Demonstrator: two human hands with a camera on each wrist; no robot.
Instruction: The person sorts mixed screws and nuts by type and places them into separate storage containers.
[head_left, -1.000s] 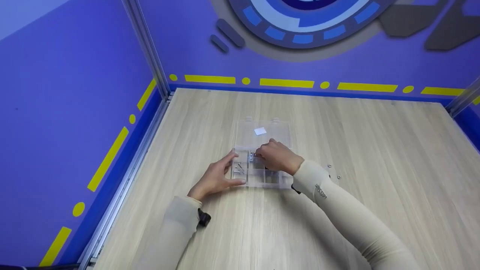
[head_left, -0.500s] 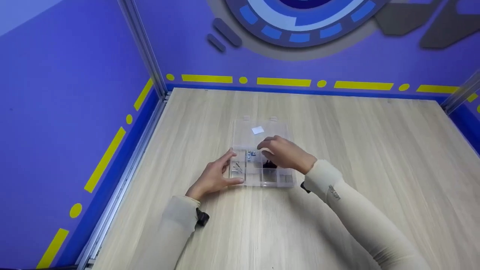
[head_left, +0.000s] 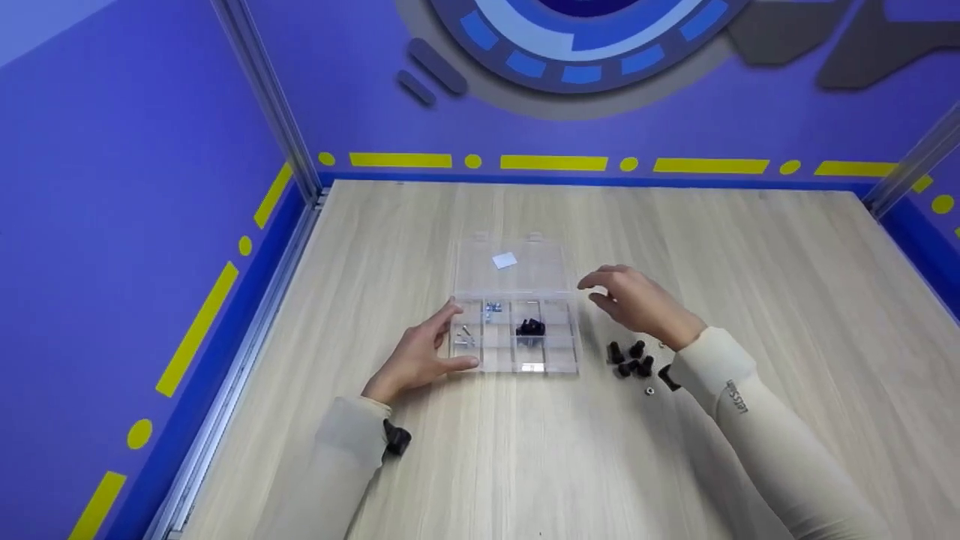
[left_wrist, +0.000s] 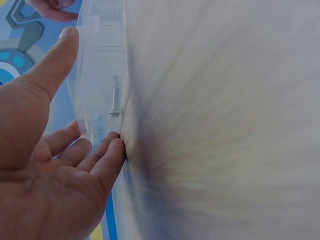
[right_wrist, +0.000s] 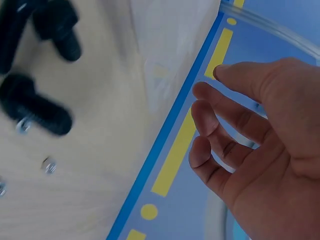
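A clear plastic compartment box (head_left: 561, 363) lies on the table with its lid (head_left: 540, 274) folded back. My left hand (head_left: 416, 358) grips the box's left end, thumb at the front corner and fingers along the side. Small shiny nuts (head_left: 493, 307) sit in a back compartment, silver screws (head_left: 466, 336) in a left one, and dark black pieces (head_left: 531, 328) near the middle. Right of the box, my right hand (head_left: 637, 301) hovers with bent, relaxed fingers and nothing in it. Below it lie several black bolts (head_left: 637, 349), also black bolts (right_wrist: 37, 106) in the right wrist view.
A loose nut (head_left: 649, 391) lies in front of the bolts; another nut (right_wrist: 49, 165) shows in the right wrist view. A white label (head_left: 505, 260) is on the lid. Blue wall panels (head_left: 375, 112) with metal frame posts (head_left: 266, 97) border the wooden table (head_left: 750, 300).
My right hand has lifted out from over the nuts compartment and moved right, past the box, uncovering the black pieces inside and the bolts on the table. The left hand keeps its place on the box.
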